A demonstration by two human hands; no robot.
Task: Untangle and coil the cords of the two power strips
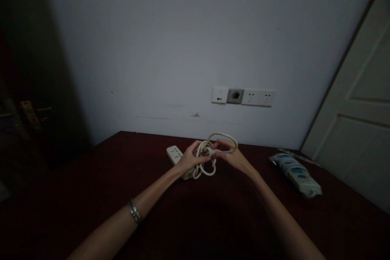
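A white power strip (174,154) lies on the dark red table (100,178), with its white cord (226,138) gathered in loops above it. My left hand (189,159) is closed around the bundle of loops from the left. My right hand (231,155) pinches the cord from the right, fingers closed on it near the middle of the coil. One loop arches up over my right hand. A metal bracelet (134,211) sits on my left wrist.
A stack of white and blue packets (297,174) lies at the table's right. Wall sockets (243,96) are set in the wall above the table's far edge. A white door (359,101) stands at right, a dark door with handle (29,113) at left.
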